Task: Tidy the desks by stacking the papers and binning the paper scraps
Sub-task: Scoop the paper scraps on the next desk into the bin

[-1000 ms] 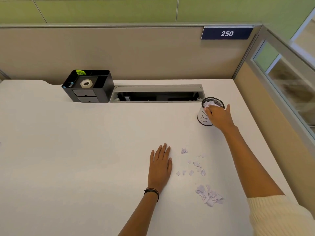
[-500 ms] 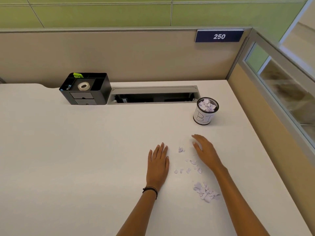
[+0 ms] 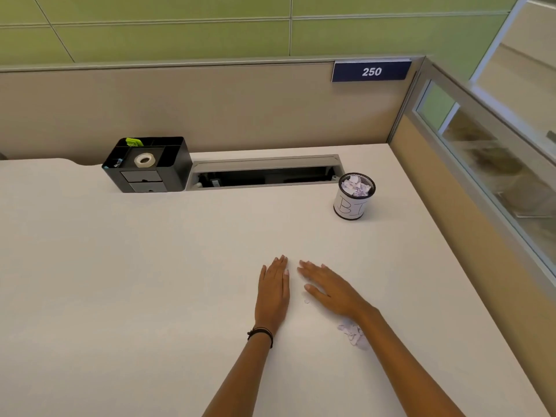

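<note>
Gripping nothing with either hand. Flat on the desk [image 3: 150,266] lies the left hand [image 3: 272,291], fingers straight and close together. Flat too, just beside it at 3 o'clock, the right hand [image 3: 328,288], fingers straight, laid over the small loose scraps.

One second ago, up at the bin [image 3: 350,207], that right hand, dropping a load in. Half a second ago, coming back down by the loose bits. Now right on top of them, fingertips near the left hand. Same spot all along for the left hand, like a little wall. Likely meaning: one load binned, and the next one about to be swept against that wall and picked up. More scraps still to go.

Standing at 1 o'clock from the hands, well apart from them, the bin, with white and purple scraps heaped inside. On the desk at 5 o'clock from the right hand, a scrap pile [image 3: 353,335], partly under the wrist.

Hard to see: most loose bits, hidden under the right palm, with only one tiny bit [image 3: 307,300] peeking out by the thumb. Only "BI" readable on the bin. No sheets to stack anywhere in view. At 11 o'clock, a black organizer [image 3: 147,179] with a tape roll [image 3: 144,160] on top; other things in it too small to tell.
</note>
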The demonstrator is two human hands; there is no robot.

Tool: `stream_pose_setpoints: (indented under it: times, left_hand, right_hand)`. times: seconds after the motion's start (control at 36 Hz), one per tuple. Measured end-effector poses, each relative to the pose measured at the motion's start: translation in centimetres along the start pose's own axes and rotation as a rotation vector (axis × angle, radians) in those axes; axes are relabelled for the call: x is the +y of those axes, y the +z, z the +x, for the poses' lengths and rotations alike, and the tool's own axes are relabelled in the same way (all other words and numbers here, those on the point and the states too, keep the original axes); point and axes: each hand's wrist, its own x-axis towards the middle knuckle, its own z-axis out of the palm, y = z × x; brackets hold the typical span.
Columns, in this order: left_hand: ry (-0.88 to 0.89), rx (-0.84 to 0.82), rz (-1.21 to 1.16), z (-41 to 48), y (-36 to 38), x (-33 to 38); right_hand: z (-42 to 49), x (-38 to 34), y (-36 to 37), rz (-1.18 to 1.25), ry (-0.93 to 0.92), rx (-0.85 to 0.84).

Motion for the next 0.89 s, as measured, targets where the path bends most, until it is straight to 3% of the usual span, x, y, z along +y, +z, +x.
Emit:
stream_pose_setpoints:
  times: [0.25,0.33,0.39,0.47,0.56,0.69,0.81,0.89]
  left_hand:
    - [0.085,-0.070,0.132,-0.2,-0.1,-0.3]
    - [0.127,-0.107,0.183,-0.4,-0.1,-0.4]
    - [0.173,-0.134,0.220,-0.8,-0.2,-0.5]
    - [0.269,-0.198,0.285,-1.6,-0.2,-0.4]
    - [0.356,-0.259,0.332,-2.6,-0.2,-0.2]
    - [0.448,-0.358,0.329,-3.7,-0.1,-0.2]
    - [0.415,-0.344,0.166,-4.0,-0.4,0.0]
    - [0.285,-0.288,0.079,-2.9,-0.6,0.3]
  right_hand:
    - [-5.2,-0.9,0.4,-0.027,-0.048,-0.103]
    - [-6.9,-1.0,-0.1,0.003,0.006,-0.034]
    - [-7.7,-0.2,-0.2,-0.003,0.046,0.102]
    - [-9.0,1.6,-0.1,0.012,0.230,0.266]
    - [-9.6,1.7,0.2,0.084,0.365,0.273]
    - [-9.8,-0.1,1.5,0.090,0.317,0.222]
    - [-9.9,-1.6,2.4,0.134,0.257,0.151]
    - [-10.3,-2.2,2.1,0.255,0.304,0.246]
